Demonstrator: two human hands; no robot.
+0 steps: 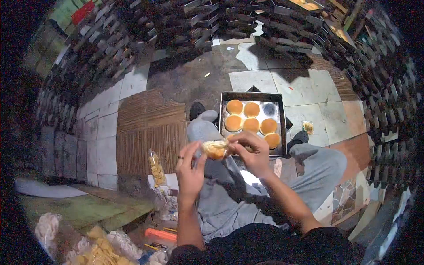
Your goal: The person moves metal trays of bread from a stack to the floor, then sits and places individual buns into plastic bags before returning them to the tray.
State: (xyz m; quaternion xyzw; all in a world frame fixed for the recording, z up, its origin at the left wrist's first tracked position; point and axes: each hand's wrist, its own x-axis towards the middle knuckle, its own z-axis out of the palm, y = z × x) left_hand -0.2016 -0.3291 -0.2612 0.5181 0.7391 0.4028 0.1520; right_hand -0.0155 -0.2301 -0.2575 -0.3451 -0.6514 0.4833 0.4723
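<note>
A golden-topped bun [215, 152] is held up between my two hands, and what looks like clear plastic film is around it. My left hand [190, 168] grips its left side between thumb and fingers, with a ring on one finger. On the other side, my right hand [251, 152] pinches the right end of the bun or its wrapping. Just beyond my hands, a dark square tray [281, 117] holds several round golden buns [251, 109] and shows a dark round mark at its upper right. My right hand partly hides the tray's near edge.
Stacks of dark trays [198, 26] surround the floor at the back and sides. At left stand a long clear bag of yellowish pieces [156, 170] and a green bench [84, 207]. Bags [101, 247] and an orange object [160, 234] lie lower left. A small packet [308, 127] is near my right foot.
</note>
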